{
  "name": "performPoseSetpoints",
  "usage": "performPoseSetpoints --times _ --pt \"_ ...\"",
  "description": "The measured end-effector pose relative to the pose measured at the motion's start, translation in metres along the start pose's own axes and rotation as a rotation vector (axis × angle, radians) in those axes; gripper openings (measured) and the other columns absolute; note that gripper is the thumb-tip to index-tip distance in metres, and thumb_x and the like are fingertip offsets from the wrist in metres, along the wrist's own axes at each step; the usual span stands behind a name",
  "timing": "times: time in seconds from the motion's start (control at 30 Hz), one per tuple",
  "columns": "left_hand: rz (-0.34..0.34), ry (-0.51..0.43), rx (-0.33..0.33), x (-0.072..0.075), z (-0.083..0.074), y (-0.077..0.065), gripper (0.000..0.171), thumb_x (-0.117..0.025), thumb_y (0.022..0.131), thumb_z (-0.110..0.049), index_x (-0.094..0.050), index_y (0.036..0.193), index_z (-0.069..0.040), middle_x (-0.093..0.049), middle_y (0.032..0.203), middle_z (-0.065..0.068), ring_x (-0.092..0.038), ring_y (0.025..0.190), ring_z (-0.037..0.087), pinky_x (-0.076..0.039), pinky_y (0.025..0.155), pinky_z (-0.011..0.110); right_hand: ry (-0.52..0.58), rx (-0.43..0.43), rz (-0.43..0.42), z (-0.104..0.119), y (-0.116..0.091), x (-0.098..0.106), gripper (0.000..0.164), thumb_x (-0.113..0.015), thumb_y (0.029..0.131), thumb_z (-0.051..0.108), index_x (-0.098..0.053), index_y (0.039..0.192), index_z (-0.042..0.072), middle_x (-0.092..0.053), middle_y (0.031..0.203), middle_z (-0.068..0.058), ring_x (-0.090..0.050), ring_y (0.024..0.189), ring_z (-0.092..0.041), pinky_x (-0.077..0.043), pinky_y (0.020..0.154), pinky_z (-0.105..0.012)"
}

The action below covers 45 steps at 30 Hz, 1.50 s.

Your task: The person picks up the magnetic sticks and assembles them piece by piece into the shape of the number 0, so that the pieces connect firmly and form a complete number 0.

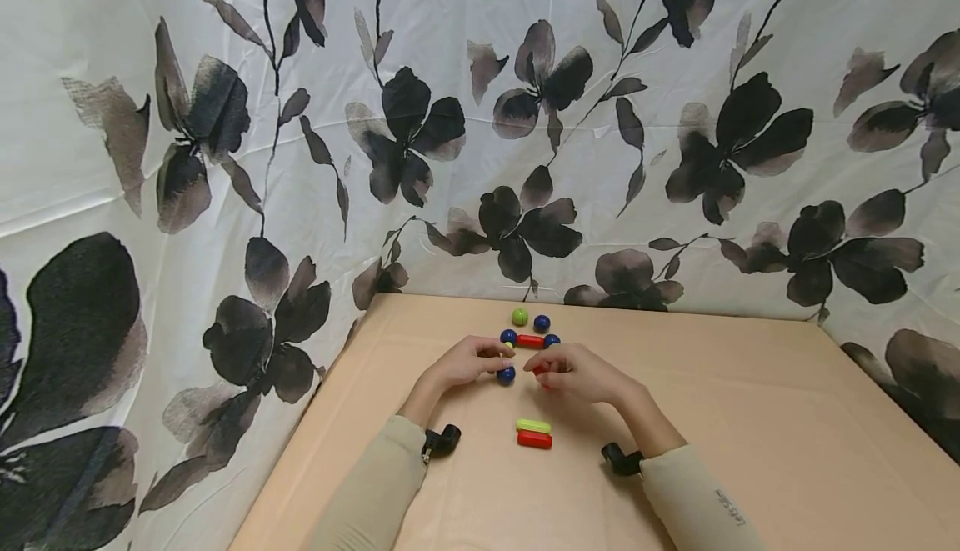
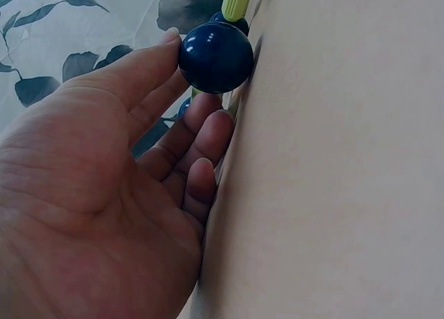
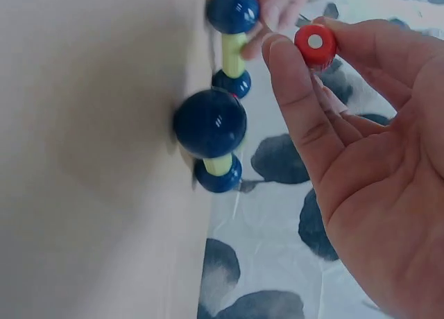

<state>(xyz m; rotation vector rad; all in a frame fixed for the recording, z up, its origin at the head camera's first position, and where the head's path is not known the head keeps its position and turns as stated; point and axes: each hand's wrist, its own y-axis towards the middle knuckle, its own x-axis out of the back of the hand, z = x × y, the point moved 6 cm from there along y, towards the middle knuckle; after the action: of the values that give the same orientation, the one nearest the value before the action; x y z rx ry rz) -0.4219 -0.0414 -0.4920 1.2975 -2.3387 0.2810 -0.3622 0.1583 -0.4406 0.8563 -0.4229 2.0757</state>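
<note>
In the head view my left hand (image 1: 472,359) is at a blue ball (image 1: 506,375). The left wrist view shows the thumb and a finger pinching this ball (image 2: 216,57), which joins a yellow-green rod (image 2: 238,1). My right hand (image 1: 579,372) pinches a short red rod (image 3: 316,46) between thumb and fingertip, its pale round end facing the camera. Just beyond both hands, another red rod (image 1: 530,341) links two blue balls. In the right wrist view, yellow-green rods (image 3: 234,55) join pairs of blue balls (image 3: 210,123); the right hand hides part of this in the head view.
A loose-looking green ball (image 1: 520,316) and blue ball (image 1: 542,323) lie near the table's far edge. Closer to me, a yellow-green rod (image 1: 533,426) and a red rod (image 1: 535,441) lie side by side. Floral cloth (image 1: 480,159) hangs behind the tan table (image 1: 750,418).
</note>
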Motion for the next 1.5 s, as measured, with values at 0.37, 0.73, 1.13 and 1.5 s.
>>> performPoseSetpoints --times 0.37,0.73,1.13,1.5 --pt "-0.006 0.008 0.009 0.0 0.001 0.0 0.031 -0.069 0.102 -0.032 -0.074 0.127 -0.014 -0.07 0.11 -0.001 -0.057 0.097 0.018 -0.046 0.08 0.031 0.126 -0.04 -0.05 -0.017 -0.006 0.02 0.028 -0.069 0.1 0.013 -0.074 0.126 0.004 -0.074 0.116 -0.018 -0.071 0.092 -0.022 -0.06 0.082 -0.03" --pt "-0.001 0.011 0.006 0.0 0.0 0.001 0.032 -0.07 0.101 -0.031 -0.073 0.127 -0.013 -0.07 0.11 -0.001 -0.056 0.097 0.018 -0.047 0.081 0.03 0.201 -0.095 0.09 -0.031 -0.011 0.013 0.028 -0.077 0.095 0.018 -0.077 0.118 0.003 -0.078 0.104 -0.01 -0.069 0.086 -0.021 -0.061 0.078 -0.032" --pt "-0.011 0.008 0.009 0.0 0.002 0.001 0.031 -0.07 0.101 -0.032 -0.074 0.126 -0.014 -0.07 0.109 -0.001 -0.057 0.097 0.018 -0.047 0.081 0.03 0.222 -0.162 0.196 -0.04 -0.011 0.001 0.024 -0.08 0.093 0.018 -0.079 0.112 0.005 -0.076 0.093 -0.006 -0.068 0.072 -0.017 -0.061 0.07 -0.03" --pt "-0.009 0.015 0.007 0.0 0.003 0.0 0.031 -0.07 0.101 -0.031 -0.074 0.127 -0.015 -0.069 0.108 -0.001 -0.057 0.096 0.017 -0.047 0.081 0.03 0.216 -0.191 0.19 -0.039 -0.013 -0.001 0.025 -0.079 0.093 0.018 -0.079 0.115 0.006 -0.076 0.09 -0.009 -0.07 0.063 -0.022 -0.061 0.065 -0.032"
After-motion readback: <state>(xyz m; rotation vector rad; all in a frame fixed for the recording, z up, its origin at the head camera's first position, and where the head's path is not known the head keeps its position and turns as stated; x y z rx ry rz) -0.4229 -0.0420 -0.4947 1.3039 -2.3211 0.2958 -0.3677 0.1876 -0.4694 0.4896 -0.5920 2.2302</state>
